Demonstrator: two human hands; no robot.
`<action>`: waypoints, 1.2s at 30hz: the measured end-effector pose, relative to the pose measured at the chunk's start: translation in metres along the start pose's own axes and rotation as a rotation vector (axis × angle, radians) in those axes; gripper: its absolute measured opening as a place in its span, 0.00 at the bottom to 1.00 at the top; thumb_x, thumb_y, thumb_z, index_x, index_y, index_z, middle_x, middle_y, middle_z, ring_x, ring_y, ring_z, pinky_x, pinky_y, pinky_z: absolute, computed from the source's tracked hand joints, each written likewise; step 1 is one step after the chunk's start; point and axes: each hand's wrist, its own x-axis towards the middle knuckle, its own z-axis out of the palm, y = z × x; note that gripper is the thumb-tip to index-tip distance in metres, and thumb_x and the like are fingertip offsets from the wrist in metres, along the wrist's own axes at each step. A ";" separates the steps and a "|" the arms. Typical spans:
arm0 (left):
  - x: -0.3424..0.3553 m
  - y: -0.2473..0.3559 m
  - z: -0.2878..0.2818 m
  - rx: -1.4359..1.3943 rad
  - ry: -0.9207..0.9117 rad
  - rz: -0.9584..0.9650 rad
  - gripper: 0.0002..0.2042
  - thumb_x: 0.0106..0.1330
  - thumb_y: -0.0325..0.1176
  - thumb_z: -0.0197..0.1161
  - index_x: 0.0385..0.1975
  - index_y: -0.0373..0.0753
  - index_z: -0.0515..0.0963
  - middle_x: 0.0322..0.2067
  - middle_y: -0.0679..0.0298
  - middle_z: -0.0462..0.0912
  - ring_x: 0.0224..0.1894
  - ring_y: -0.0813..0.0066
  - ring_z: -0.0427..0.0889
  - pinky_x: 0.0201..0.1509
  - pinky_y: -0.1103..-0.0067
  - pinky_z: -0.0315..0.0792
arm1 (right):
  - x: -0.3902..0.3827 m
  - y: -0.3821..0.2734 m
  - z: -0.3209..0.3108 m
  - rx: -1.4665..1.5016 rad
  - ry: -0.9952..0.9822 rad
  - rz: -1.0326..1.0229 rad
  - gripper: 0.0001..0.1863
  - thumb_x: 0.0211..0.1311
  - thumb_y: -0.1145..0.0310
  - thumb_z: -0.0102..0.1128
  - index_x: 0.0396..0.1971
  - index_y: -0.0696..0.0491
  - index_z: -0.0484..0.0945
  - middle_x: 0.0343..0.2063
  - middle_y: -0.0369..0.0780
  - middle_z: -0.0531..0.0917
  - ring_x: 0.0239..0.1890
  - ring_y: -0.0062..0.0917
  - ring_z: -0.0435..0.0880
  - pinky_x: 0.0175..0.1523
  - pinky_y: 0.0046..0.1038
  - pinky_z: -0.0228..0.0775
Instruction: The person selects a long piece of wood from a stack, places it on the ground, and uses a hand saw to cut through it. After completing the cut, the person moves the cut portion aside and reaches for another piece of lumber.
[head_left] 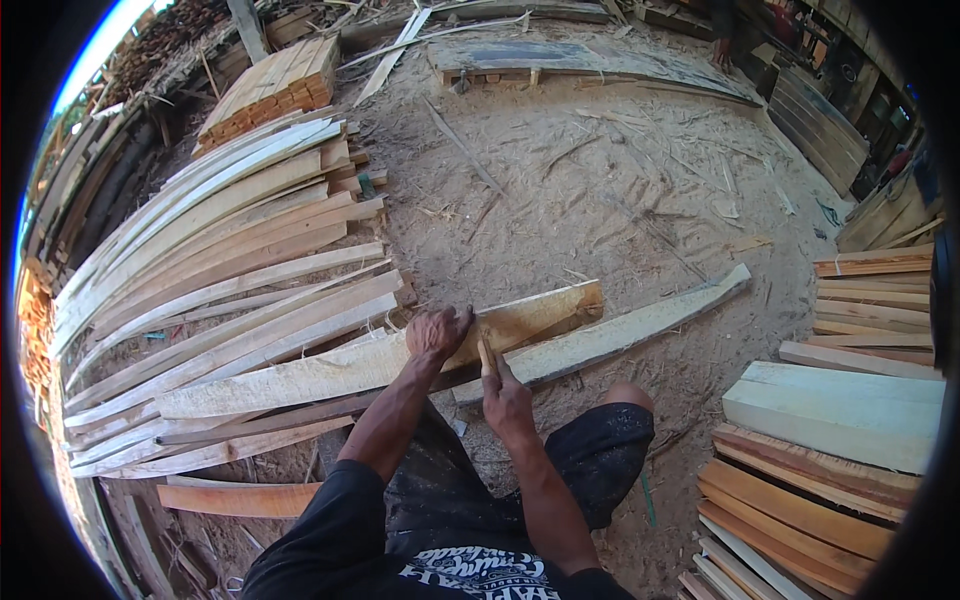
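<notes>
A long pale wooden plank (310,375) lies across in front of me, its left part over other boards and its right end above the sandy ground. My left hand (438,333) is closed over the plank near its middle, fingers curled at the far edge. Just to the right, my right hand (508,402) grips a short, narrow piece of wood (487,355), which points up against the plank's near side. Whether that piece is a tool's handle, I cannot tell. A second rough-edged plank (620,332) lies on the ground beyond my right hand.
A wide stack of boards (230,215) fills the left, with a neat bundle of lumber (275,85) behind it. More stacked timber (800,490) stands at the right. A low dark slab (560,58) lies at the far side. Scraps litter the sandy ground (540,200).
</notes>
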 end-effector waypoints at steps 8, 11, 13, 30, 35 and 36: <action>0.013 -0.011 0.003 -0.038 0.121 -0.040 0.26 0.60 0.59 0.55 0.21 0.40 0.82 0.23 0.51 0.83 0.30 0.52 0.83 0.36 0.61 0.75 | -0.144 -0.032 -0.051 -0.044 -0.009 0.101 0.26 0.69 0.60 0.48 0.63 0.57 0.64 0.34 0.59 0.81 0.40 0.50 0.83 0.41 0.39 0.75; 0.016 -0.008 0.002 -0.033 0.086 -0.035 0.25 0.60 0.58 0.56 0.20 0.40 0.82 0.22 0.52 0.82 0.28 0.52 0.83 0.35 0.61 0.74 | -0.180 -0.031 -0.066 -0.036 -0.089 0.287 0.26 0.69 0.60 0.47 0.62 0.58 0.65 0.39 0.57 0.81 0.44 0.45 0.84 0.46 0.34 0.74; 0.015 -0.008 0.000 -0.053 0.118 -0.046 0.24 0.61 0.58 0.56 0.20 0.40 0.82 0.21 0.53 0.82 0.27 0.52 0.83 0.35 0.61 0.74 | -0.179 -0.027 -0.069 -0.053 -0.075 0.247 0.26 0.69 0.60 0.48 0.62 0.58 0.65 0.36 0.57 0.82 0.42 0.46 0.84 0.44 0.36 0.75; -0.068 -0.033 -0.025 -0.135 0.011 0.537 0.30 0.46 0.49 0.69 0.48 0.40 0.70 0.61 0.49 0.63 0.67 0.46 0.56 0.68 0.51 0.49 | -0.168 -0.025 -0.064 -0.008 -0.065 0.271 0.27 0.68 0.58 0.51 0.60 0.60 0.68 0.46 0.57 0.80 0.50 0.43 0.81 0.52 0.32 0.72; -0.098 -0.066 -0.018 -0.113 -0.014 0.536 0.15 0.53 0.35 0.67 0.39 0.39 0.75 0.51 0.54 0.71 0.58 0.53 0.67 0.59 0.58 0.62 | -0.164 -0.032 -0.064 -0.013 -0.051 0.273 0.27 0.69 0.58 0.50 0.61 0.60 0.67 0.46 0.58 0.79 0.50 0.45 0.81 0.52 0.32 0.72; -0.101 -0.074 -0.018 -0.115 -0.131 0.507 0.14 0.54 0.34 0.66 0.38 0.39 0.75 0.46 0.57 0.74 0.53 0.57 0.72 0.54 0.62 0.65 | -0.163 -0.032 -0.063 -0.014 -0.078 0.268 0.27 0.69 0.58 0.50 0.61 0.60 0.67 0.46 0.58 0.79 0.50 0.45 0.81 0.52 0.32 0.72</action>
